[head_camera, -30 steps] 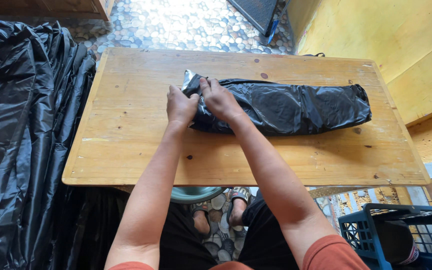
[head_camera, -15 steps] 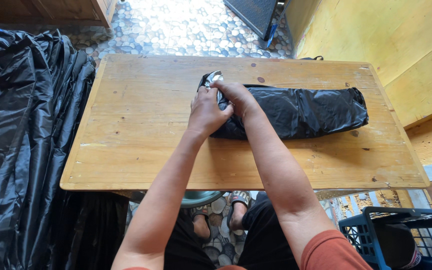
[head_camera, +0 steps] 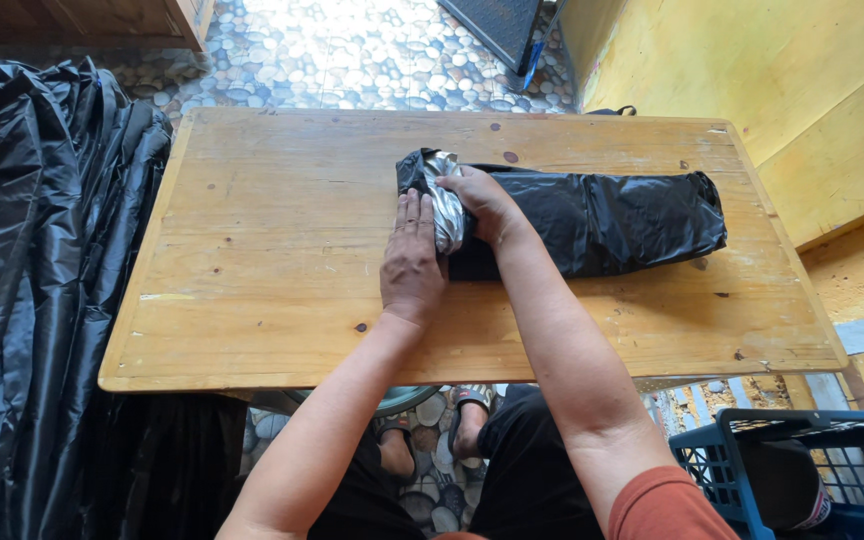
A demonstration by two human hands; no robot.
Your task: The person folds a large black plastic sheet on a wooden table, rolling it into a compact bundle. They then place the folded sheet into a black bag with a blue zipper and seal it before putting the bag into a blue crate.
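Head view: left hand (head_camera: 411,262) lies flat, fingers extended, against the rolled black plastic sheet (head_camera: 602,222) at the pale wooden table's (head_camera: 272,250) centre; right hand (head_camera: 484,203) at one o'clock clasps the roll's end.

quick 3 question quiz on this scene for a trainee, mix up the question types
1. True or false: the black plastic bag lies flat and fully unfolded across the wooden table.
2. Which hand rests on top of the bag's rolled end? A) left hand B) right hand
3. What stands at the lower right, beside the person's right arm?

Key:
1. False: it is folded into a long bundle, rolled up at its left end.
2. B; the left hand lies palm down against that end.
3. A blue plastic crate.
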